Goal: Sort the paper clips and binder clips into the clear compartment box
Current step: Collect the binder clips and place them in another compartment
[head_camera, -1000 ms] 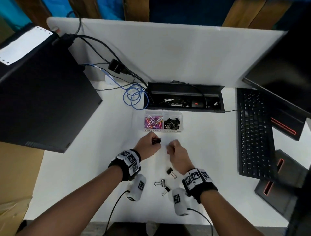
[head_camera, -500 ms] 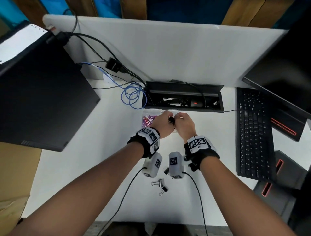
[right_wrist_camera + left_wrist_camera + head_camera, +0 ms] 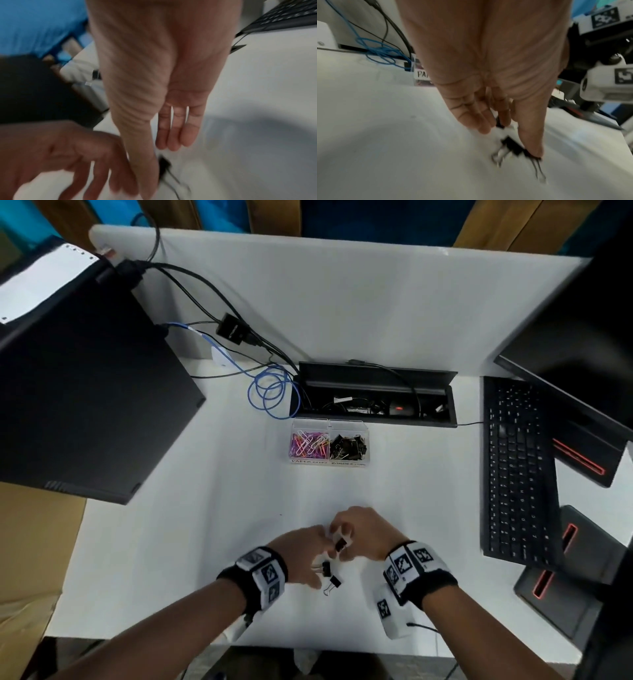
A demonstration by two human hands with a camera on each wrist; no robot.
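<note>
In the head view, the clear compartment box [image 3: 329, 441] is seen on the white desk [image 3: 191, 542], just in front of the black cable tray [image 3: 373, 395]. Coloured paper clips [image 3: 308, 444] are kept in its left compartment and black binder clips [image 3: 349, 446] in its right one. Well apart from the box, near the front edge of the desk, the left hand [image 3: 301, 556] and the right hand [image 3: 363, 534] are brought close together. A binder clip [image 3: 340, 543] is seen between them, at the right fingers; whether it is pinched cannot be told. Two loose binder clips [image 3: 330, 575] are lying on the desk beside the left hand. A black keyboard [image 3: 513, 470] is placed at the right and a black computer case [image 3: 78, 392] at the left.

In the left wrist view, the left fingers [image 3: 476, 119] are stretched down and relaxed. The thumb tip is put on a black clip [image 3: 513, 147] that lies on the desk. The picture is blurred.

In the right wrist view, the right fingers [image 3: 176, 129] are held straight and a little spread. A dark clip [image 3: 164, 165] is seen just under the thumb, but a grip cannot be confirmed because of blur.
</note>
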